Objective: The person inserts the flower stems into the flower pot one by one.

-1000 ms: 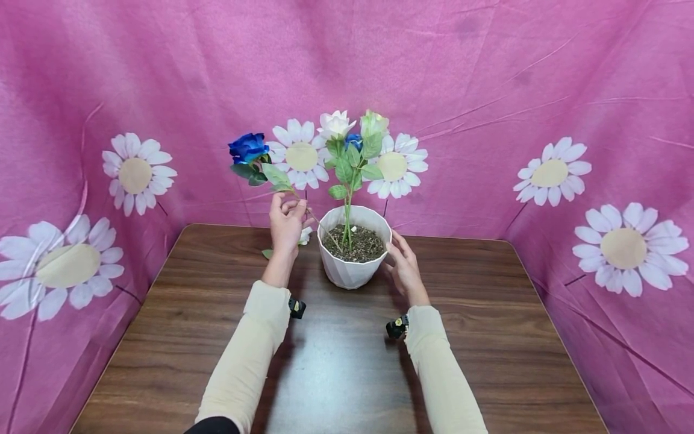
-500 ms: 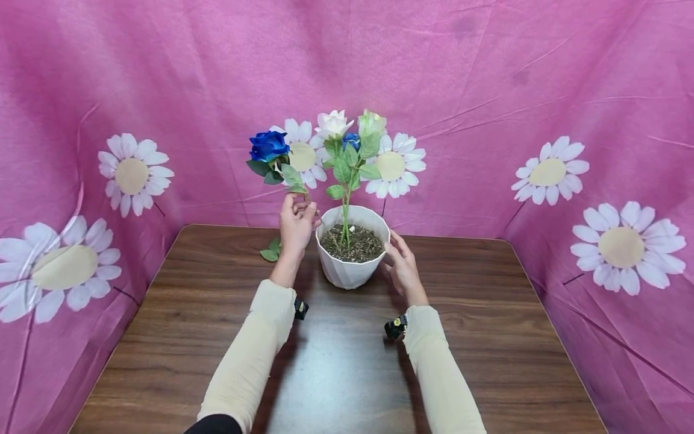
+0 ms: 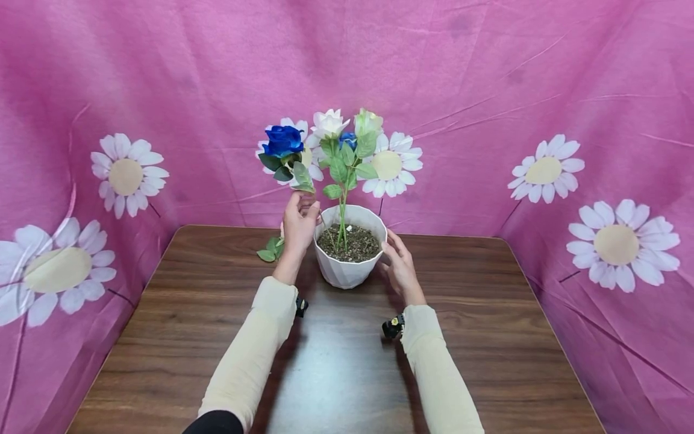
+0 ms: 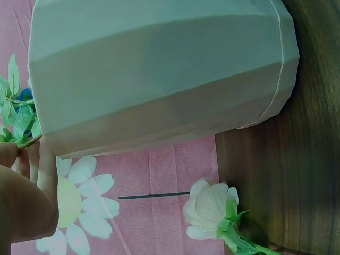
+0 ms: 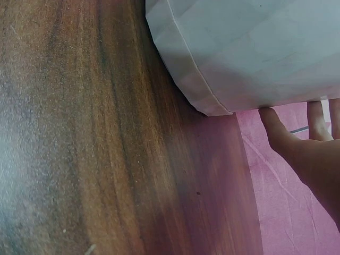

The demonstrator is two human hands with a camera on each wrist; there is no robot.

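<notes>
My left hand (image 3: pixel 299 226) pinches the stem of a blue rose (image 3: pixel 284 141), holding it upright at the left rim of a white faceted flower pot (image 3: pixel 347 272). The rose's lower stem runs down inside the pot, partly hidden by the hand and rim. My right hand (image 3: pixel 402 270) rests its fingertips against the pot's right side; the right wrist view shows fingers (image 5: pixel 279 133) touching the outer wall. In the soil (image 3: pixel 360 246) stand a white rose (image 3: pixel 329 123), a pale green rose (image 3: pixel 368 122) and a smaller-looking blue rose (image 3: pixel 349 140), their green stems close together.
Behind my left hand a white rose (image 4: pixel 210 207) with leaves (image 3: pixel 269 250) lies on the brown wooden table (image 3: pixel 461 289). A pink cloth (image 3: pixel 461 72) printed with large daisies hangs around the back and sides, just past the table's far edge.
My left hand has moved right, nearer the pot, bringing the blue rose more upright and closer to the other flowers. The right hand has stayed against the pot.
</notes>
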